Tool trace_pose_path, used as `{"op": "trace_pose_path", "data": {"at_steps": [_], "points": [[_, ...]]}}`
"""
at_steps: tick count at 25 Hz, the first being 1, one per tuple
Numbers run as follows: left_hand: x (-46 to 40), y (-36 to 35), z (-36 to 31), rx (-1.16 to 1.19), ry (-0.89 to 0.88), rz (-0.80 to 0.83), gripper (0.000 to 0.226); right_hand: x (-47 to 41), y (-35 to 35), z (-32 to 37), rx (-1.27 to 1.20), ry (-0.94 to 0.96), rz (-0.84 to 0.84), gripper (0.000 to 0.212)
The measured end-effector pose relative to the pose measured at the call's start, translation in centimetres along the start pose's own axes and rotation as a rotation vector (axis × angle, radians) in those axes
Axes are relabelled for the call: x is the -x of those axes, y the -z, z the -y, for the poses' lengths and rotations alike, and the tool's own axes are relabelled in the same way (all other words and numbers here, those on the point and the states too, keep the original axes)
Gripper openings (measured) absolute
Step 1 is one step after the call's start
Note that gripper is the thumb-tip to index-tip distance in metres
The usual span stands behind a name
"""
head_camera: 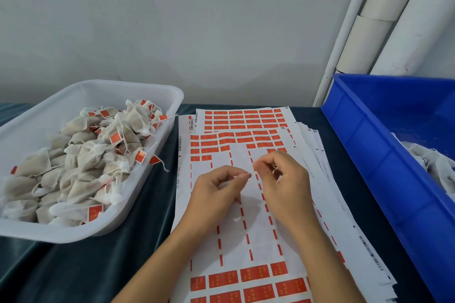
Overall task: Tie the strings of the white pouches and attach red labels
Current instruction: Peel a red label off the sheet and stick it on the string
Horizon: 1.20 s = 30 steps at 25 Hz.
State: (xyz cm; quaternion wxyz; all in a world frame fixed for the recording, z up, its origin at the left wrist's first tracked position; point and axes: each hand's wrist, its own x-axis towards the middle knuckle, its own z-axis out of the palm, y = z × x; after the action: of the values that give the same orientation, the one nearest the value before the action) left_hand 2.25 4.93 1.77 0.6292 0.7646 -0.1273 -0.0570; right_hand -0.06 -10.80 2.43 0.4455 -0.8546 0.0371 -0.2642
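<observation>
Both hands hover over a stack of sticker sheets [246, 174] carrying rows of red labels [236, 278]. My left hand [216, 189] pinches a thin white string between thumb and forefinger. My right hand [280, 177] curls its fingers around white string, close beside the left hand. The white pouch under the hands is mostly hidden against the white sheet. A clear plastic tray [147, 187] on the left holds several tied white pouches [86, 155] with red labels on their strings.
A blue plastic crate [374, 145] stands at the right with several unlabelled white pouches [435, 165] inside. White pipes [364, 42] run up the wall behind it. A dark cloth [86, 265] covers the table.
</observation>
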Motion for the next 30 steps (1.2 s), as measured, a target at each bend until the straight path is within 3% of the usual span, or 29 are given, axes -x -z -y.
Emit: {"op": "trace_pose_path", "data": {"at_steps": [3,7,9,16,23,30], "points": [[0.1,-0.1,0.0,0.035,0.02,0.006,0.014,-1.2,0.8,0.2,-0.115,-0.166,-0.074,0.009],[-0.1,0.1,-0.2,0.125,0.065,-0.013,0.019,-4.5,1.6,-1.3,0.149,-0.347,-0.101,0.009],[-0.1,0.0,-0.5,0.125,0.071,-0.026,0.021,-6.2,0.6,-2.1,0.289,-0.369,-0.115,0.004],[-0.4,0.5,-0.5,0.114,0.041,-0.054,0.013,-6.5,-3.5,-4.3,0.591,-0.297,-0.059,0.041],[-0.8,0.4,-0.3,0.141,0.122,-0.079,0.023,-6.1,-3.9,-5.1,0.441,-0.329,-0.159,0.039],[-0.8,0.3,-0.2,0.145,0.134,-0.086,0.017,-5.5,-3.6,-5.3,0.3,-0.351,-0.202,0.026]]}}
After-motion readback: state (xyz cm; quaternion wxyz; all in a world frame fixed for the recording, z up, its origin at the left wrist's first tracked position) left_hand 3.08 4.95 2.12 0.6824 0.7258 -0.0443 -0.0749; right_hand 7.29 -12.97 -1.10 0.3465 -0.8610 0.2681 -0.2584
